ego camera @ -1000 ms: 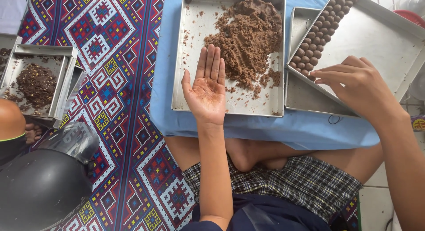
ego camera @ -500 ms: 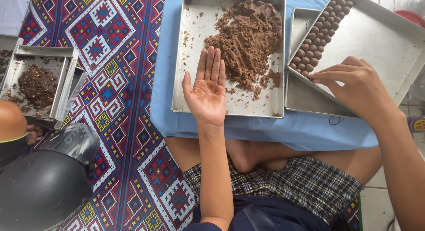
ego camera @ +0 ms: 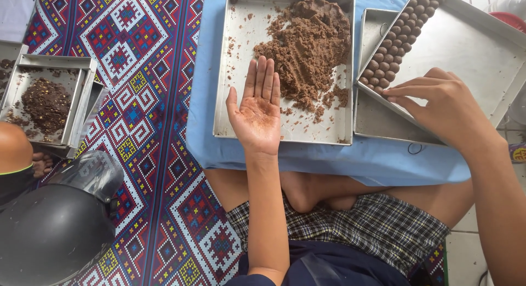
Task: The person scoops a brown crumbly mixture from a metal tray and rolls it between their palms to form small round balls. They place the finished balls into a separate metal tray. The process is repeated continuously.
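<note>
My left hand (ego camera: 257, 108) is held flat and palm up, fingers together, over the near edge of a square metal tray (ego camera: 233, 72); brown smears cover the palm and nothing lies in it. A heap of brown crumbly dough (ego camera: 312, 47) fills the tray's far right part. My right hand (ego camera: 444, 108) reaches left, with its fingertips at the near end of rows of small brown balls (ego camera: 394, 42) lined along the edge of a second, tilted metal tray (ego camera: 471, 50). Whether a ball sits under those fingertips is hidden.
Both trays rest on a blue board (ego camera: 350, 160) across my lap. A patterned mat (ego camera: 148, 105) lies to the left, with stacked metal trays holding dark crumbs (ego camera: 46, 102). A dark helmet with visor (ego camera: 52, 231) sits at lower left, beside another person's foot (ego camera: 41, 164).
</note>
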